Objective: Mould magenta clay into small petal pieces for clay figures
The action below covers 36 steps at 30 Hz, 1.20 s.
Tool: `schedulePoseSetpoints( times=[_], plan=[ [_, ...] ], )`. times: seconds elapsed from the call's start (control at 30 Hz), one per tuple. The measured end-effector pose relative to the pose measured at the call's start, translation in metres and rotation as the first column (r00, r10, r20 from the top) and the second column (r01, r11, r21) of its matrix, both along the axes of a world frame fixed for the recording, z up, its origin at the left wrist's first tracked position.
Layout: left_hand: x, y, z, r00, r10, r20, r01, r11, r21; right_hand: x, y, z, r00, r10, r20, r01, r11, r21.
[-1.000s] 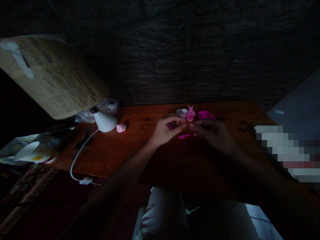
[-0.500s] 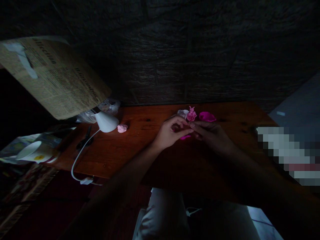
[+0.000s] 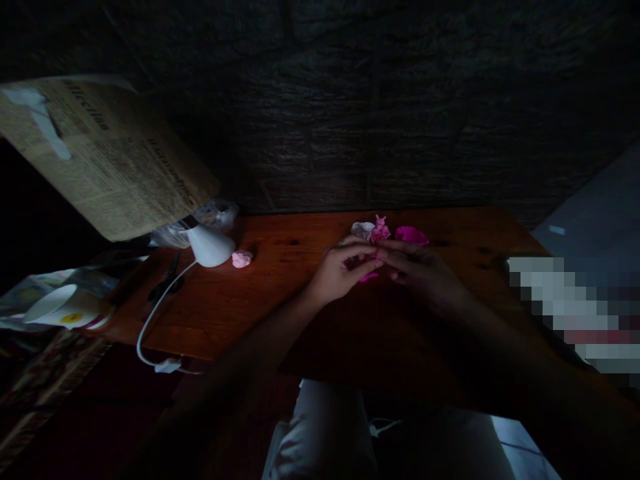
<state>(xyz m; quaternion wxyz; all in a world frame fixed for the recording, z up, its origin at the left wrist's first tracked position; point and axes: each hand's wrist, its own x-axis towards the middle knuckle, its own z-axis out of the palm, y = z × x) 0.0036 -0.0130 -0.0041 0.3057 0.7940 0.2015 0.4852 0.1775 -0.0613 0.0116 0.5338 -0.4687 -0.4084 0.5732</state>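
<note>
My left hand [image 3: 341, 268] and my right hand [image 3: 417, 267] meet at their fingertips above the wooden table. Thumb and fingers of both are drawn together in a pinch, and whatever sits between them is too small or hidden to name. Just beyond the fingers stands a pink figure [image 3: 380, 229] that looks moulded from clay. A pale, whitish piece [image 3: 362, 230] lies to its left, and a bright magenta shallow piece [image 3: 411, 235] to its right. Another magenta bit [image 3: 369, 277] shows partly below my fingertips.
Farther left are a light pink lump [image 3: 242, 259], a white lamp [image 3: 211, 245] with its cable and a printed paper shade [image 3: 115, 160], dark scissors [image 3: 167, 283] and a white paper cup [image 3: 63, 307]. A dark brick wall [image 3: 320, 113] borders the table [image 3: 280, 293] at the back.
The fingers of both hands have shifted slightly, with the right fingers now straighter and closer over the left fingertips. The whole view has moved a little; the objects keep their places.
</note>
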Motion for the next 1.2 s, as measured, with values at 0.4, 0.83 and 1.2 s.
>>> schedulePoseSetpoints(
  times=[0.4,0.83,1.2],
  plan=[
    [-0.0034,0.0025,0.0034,0.999,-0.023,-0.049,0.022,1.0,-0.02,-0.0022,-0.0006,-0.0024,0.998,0.055,0.043,-0.057,0.998,0.029],
    [0.0008,-0.004,0.0052,0.99,0.08,-0.114,-0.078,0.997,0.018,-0.0047,-0.0003,-0.0029,0.998,0.062,-0.004,-0.062,0.998,-0.012],
    [0.0034,-0.0003,-0.0024,0.997,0.056,-0.06,-0.06,0.996,-0.06,-0.0033,0.0002,-0.0047,0.999,0.016,-0.034,-0.016,1.0,-0.009]
  ],
)
